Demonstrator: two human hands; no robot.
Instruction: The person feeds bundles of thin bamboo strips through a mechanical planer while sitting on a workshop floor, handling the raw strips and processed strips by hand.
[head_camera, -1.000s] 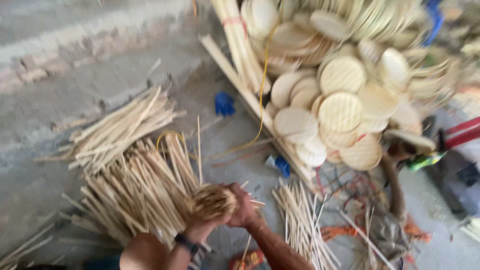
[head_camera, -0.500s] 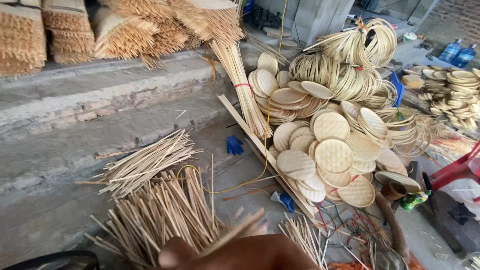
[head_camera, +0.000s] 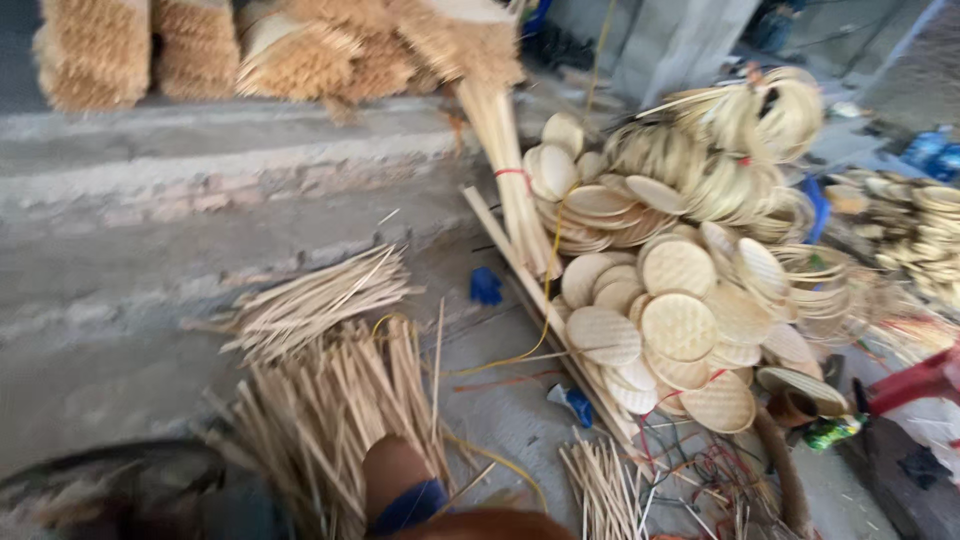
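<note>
A big heap of round woven bamboo discs (head_camera: 680, 325) lies on the gray floor. Behind it sit bundles of curled bamboo hoops (head_camera: 740, 130). A long bundle of thin strips (head_camera: 505, 170), tied with a red band, leans against the concrete step (head_camera: 200, 170). Fluffy straw-colored bundles (head_camera: 300, 50) rest on top of the step. A small blue thing (head_camera: 486, 285) lies on the floor. Colored wires (head_camera: 700, 470) are tangled by the discs.

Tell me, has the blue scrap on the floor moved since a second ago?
No. The blue scrap lies just left of the long slats, as before.
</note>
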